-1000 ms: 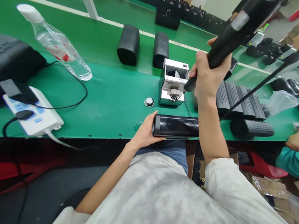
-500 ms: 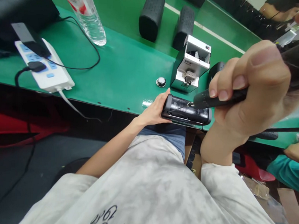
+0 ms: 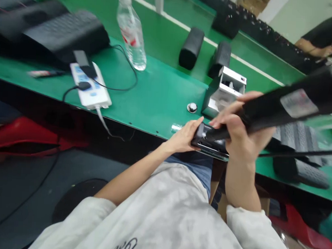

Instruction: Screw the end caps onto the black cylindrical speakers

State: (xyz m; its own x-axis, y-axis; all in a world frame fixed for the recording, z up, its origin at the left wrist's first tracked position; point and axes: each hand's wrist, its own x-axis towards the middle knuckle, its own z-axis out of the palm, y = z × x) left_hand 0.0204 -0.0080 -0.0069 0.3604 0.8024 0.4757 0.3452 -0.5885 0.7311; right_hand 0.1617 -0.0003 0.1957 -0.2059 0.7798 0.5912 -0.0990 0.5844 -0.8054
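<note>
A black speaker body (image 3: 206, 141) lies on its side at the near edge of the green bench (image 3: 156, 98). My left hand (image 3: 186, 137) grips its left end. My right hand (image 3: 244, 138) is wrapped around a long black electric screwdriver (image 3: 289, 103), whose tip points down onto the speaker body near its left end. The tip itself is hidden by my fingers. Just behind the speaker stands a small white screw feeder box (image 3: 225, 91).
A small round metal part (image 3: 192, 107) lies by the feeder. Two black speaker shells (image 3: 191, 47) stand further back, several more lie at the right (image 3: 299, 137). A water bottle (image 3: 131, 31), a white power strip (image 3: 90, 85) with cables and a black case (image 3: 56, 29) sit at the left.
My right hand brought the screwdriver from the feeder box down onto the speaker body. My left hand stayed on the speaker's end. The view swung left.
</note>
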